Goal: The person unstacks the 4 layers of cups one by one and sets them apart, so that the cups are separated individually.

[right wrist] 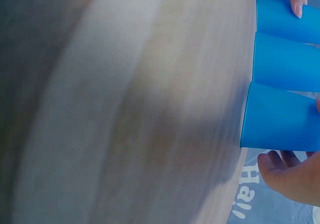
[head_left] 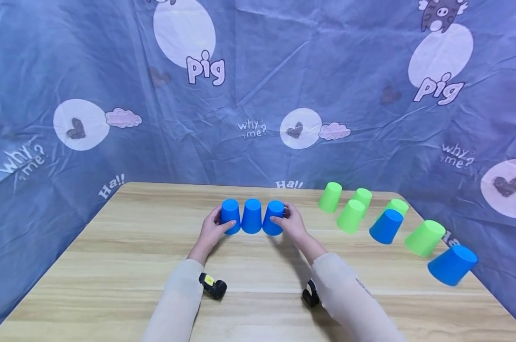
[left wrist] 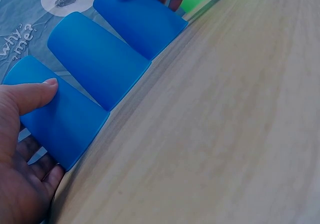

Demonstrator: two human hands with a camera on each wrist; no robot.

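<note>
Three blue cups stand upside down in a row on the table, side by side. My left hand (head_left: 210,231) grips the left blue cup (head_left: 230,212), with the thumb across its near side and the fingers around its far side. At the other end, the right blue cup (head_left: 274,212) is held by my right hand (head_left: 295,223), thumb in front. Between them the middle blue cup (head_left: 252,216) is touched by neither hand. In the left wrist view the left cup (left wrist: 65,119) meets the middle cup (left wrist: 97,61) at the rim.
On the right of the wooden table (head_left: 125,285), several green cups (head_left: 351,216) stand upside down, along with a blue cup (head_left: 386,226) and another blue cup (head_left: 453,265) near the right edge. A printed blue cloth (head_left: 249,95) hangs behind the table.
</note>
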